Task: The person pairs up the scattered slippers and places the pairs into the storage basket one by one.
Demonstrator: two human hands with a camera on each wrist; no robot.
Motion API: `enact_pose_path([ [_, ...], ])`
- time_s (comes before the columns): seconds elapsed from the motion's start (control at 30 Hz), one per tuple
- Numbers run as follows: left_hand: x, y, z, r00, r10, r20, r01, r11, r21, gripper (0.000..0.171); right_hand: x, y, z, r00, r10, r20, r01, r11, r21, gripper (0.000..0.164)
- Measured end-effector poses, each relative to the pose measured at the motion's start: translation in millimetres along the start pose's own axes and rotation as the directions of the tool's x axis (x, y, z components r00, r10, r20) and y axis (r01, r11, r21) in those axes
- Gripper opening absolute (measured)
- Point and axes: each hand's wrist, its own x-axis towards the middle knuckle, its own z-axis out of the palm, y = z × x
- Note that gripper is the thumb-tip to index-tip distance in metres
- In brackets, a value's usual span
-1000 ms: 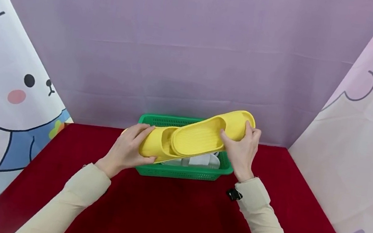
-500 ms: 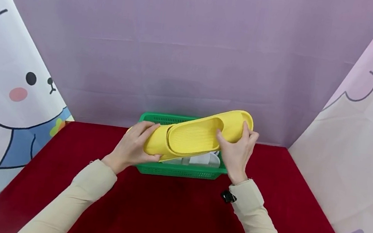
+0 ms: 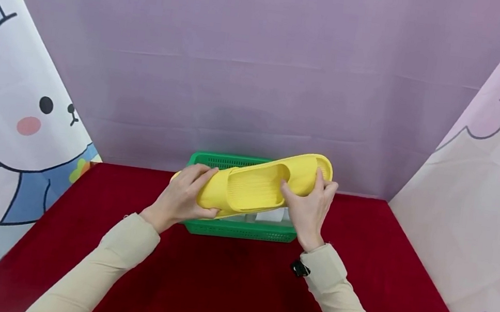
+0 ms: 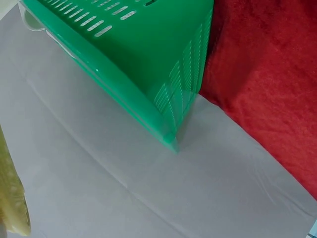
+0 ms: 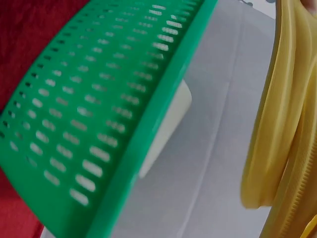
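Two yellow slippers are held above the green basket (image 3: 240, 232) in the head view, the heel of the right-hand slipper (image 3: 258, 185) tucked into the strap of the left-hand slipper (image 3: 213, 193). With fingers over the top and thumb below, my left hand (image 3: 179, 197) grips the left-hand slipper near its end. My right hand (image 3: 311, 210) pinches the strap of the other, thumb in its foot opening. Both slippers slant upward to the right. Yellow slipper edges (image 5: 270, 109) show in the right wrist view. The left wrist view catches only a yellow sliver (image 4: 11, 193).
White items (image 3: 271, 215) lie inside the basket, mostly covered by the slippers. The basket stands on a red cloth (image 3: 225, 283), near a purple backdrop (image 3: 260, 74). Printed side panels (image 3: 471, 225) flank the cloth.
My right hand has moved left and slightly down, sliding its slipper deeper into the left-hand one. The overlap has grown. My left hand has shifted a little to the right.
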Motion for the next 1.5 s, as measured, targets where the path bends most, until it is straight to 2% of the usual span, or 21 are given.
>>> enact_pose_path([
  [0.2, 0.3, -1.3, 2.0, 0.999, -0.010, 0.047, 0.010, 1.000, 0.002, 0.082, -2.9, -1.1, 4.2, 1.000, 0.002, -0.011, -0.001, 1.000, 0.024, 0.084],
  [0.33, 0.9, -1.7, 3.3, 0.995, -0.033, 0.098, 0.034, 0.999, -0.008, 0.082, -1.5, -3.8, 3.0, 0.998, 0.041, -0.043, -0.039, 0.998, 0.051, 0.085],
  [0.43, -0.1, 0.0, 4.5, 0.988, -0.056, 0.144, 0.054, 0.998, 0.023, 0.085, 0.6, -5.0, 1.1, 0.996, 0.063, -0.066, -0.058, 0.995, 0.075, 0.084],
  [0.7, -3.0, 2.0, 6.1, 0.967, -0.075, 0.245, 0.042, 0.989, 0.139, 0.119, 7.0, -3.6, -3.2, 0.994, 0.062, -0.093, -0.055, 0.995, 0.079, 0.082],
  [0.8, -3.0, 1.8, 6.5, 0.963, -0.090, 0.255, 0.052, 0.987, 0.153, 0.122, 7.2, -2.6, -4.0, 0.994, 0.078, -0.074, -0.072, 0.994, 0.077, 0.083],
  [0.9, -3.5, 1.3, 8.0, 0.964, -0.084, 0.253, 0.045, 0.987, 0.157, 0.118, 5.4, -1.0, -6.3, 0.995, 0.101, -0.022, -0.100, 0.993, 0.056, 0.087],
  [1.03, -5.3, -1.7, 10.7, 0.973, -0.045, 0.226, 0.008, 0.987, 0.160, 0.109, 4.9, 3.2, -14.9, 0.987, 0.107, 0.122, -0.104, 0.994, -0.024, 0.096],
  [1.1, -6.5, -4.2, 10.9, 0.978, -0.026, 0.206, -0.009, 0.986, 0.165, 0.106, 6.2, 4.9, -21.2, 0.969, 0.096, 0.227, -0.080, 0.994, -0.075, 0.100],
  [1.23, -8.0, -8.5, 8.3, 0.982, -0.006, 0.188, -0.028, 0.984, 0.174, 0.106, 10.6, 6.0, -34.5, 0.906, 0.064, 0.418, -0.002, 0.989, -0.148, 0.102],
  [1.3, -7.8, -10.0, 6.6, 0.982, -0.001, 0.190, -0.033, 0.984, 0.174, 0.106, 12.8, 5.9, -40.6, 0.881, 0.038, 0.471, 0.043, 0.986, -0.160, 0.101],
  [1.37, -7.9, -11.0, 5.0, 0.981, 0.005, 0.195, -0.039, 0.984, 0.172, 0.105, 14.5, 6.1, -46.4, 0.874, -0.016, 0.486, 0.107, 0.981, -0.161, 0.097],
  [1.43, -8.4, -11.8, 3.3, 0.980, 0.014, 0.198, -0.049, 0.984, 0.173, 0.103, 16.2, 8.3, -51.4, 0.873, -0.137, 0.468, 0.231, 0.962, -0.148, 0.092],
  [1.47, -8.8, -12.4, 2.2, 0.980, 0.020, 0.196, -0.055, 0.984, 0.170, 0.103, 17.4, 10.3, -53.4, 0.862, -0.229, 0.452, 0.322, 0.936, -0.140, 0.088],
  [1.5, -9.3, -13.0, 1.1, 0.981, 0.028, 0.193, -0.061, 0.984, 0.167, 0.103, 19.1, 12.3, -55.0, 0.834, -0.337, 0.437, 0.431, 0.892, -0.135, 0.084],
])
